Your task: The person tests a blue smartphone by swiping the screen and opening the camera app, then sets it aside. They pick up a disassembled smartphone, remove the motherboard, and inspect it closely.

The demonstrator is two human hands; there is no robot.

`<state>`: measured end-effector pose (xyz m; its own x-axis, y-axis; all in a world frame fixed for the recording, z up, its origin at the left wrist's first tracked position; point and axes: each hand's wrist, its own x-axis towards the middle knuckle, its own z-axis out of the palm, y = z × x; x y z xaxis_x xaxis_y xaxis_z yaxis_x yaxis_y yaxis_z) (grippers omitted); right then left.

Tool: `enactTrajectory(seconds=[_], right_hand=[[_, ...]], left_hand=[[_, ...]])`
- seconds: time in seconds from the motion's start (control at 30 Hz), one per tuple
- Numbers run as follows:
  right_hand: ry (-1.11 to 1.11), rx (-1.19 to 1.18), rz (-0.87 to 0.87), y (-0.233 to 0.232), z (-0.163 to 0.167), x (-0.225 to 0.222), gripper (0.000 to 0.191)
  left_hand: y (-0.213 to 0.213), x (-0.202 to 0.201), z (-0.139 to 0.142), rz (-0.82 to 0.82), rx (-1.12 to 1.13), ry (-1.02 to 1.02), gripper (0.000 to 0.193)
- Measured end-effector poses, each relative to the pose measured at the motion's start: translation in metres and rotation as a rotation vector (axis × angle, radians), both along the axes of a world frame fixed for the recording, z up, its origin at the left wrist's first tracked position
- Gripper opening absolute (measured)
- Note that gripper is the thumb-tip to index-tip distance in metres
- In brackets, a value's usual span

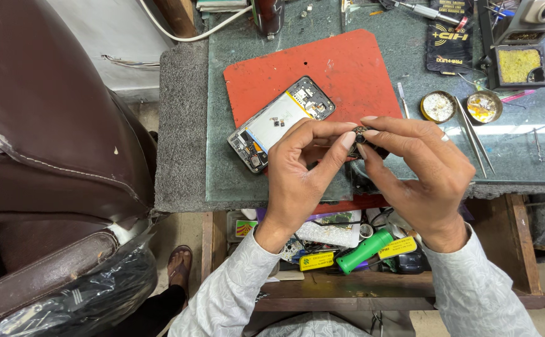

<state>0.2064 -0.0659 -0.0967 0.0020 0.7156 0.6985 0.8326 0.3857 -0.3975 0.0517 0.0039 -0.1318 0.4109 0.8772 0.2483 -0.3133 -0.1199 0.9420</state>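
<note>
Both hands (304, 168) (419, 168) pinch small dark part (361, 133), mostly hidden by fingertips.

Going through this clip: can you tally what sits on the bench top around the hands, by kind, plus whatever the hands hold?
Opened phone: 1
Red work mat: 1
Small round tins: 2
Tweezers: 1
Small dark part pinched between left hand and right hand: 1
Total: 6

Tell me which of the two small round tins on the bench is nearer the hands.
The left tin, holding whitish paste, beside the red mat; the other tin, with yellowish contents, sits farther right.
</note>
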Motion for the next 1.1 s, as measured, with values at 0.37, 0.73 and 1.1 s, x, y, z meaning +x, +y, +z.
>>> enactTrajectory(seconds=[0.37, 0.73, 1.1], right_hand=[[-0.009, 0.008, 0.007, -0.002, 0.000, -0.001, 0.027], [0.651, -0.217, 0.171, -0.003, -0.016, 0.007, 0.030], [0.742, -0.270, 0.135, -0.003, -0.023, 0.011, 0.022]], left_hand=[[-0.001, -0.002, -0.003, 0.045, 0.120, 0.010, 0.011], [0.001, -0.001, -0.006, 0.054, 0.123, -0.031, 0.010], [-0.001, 0.000, 0.002, 0.045, 0.080, 0.033, 0.015]])
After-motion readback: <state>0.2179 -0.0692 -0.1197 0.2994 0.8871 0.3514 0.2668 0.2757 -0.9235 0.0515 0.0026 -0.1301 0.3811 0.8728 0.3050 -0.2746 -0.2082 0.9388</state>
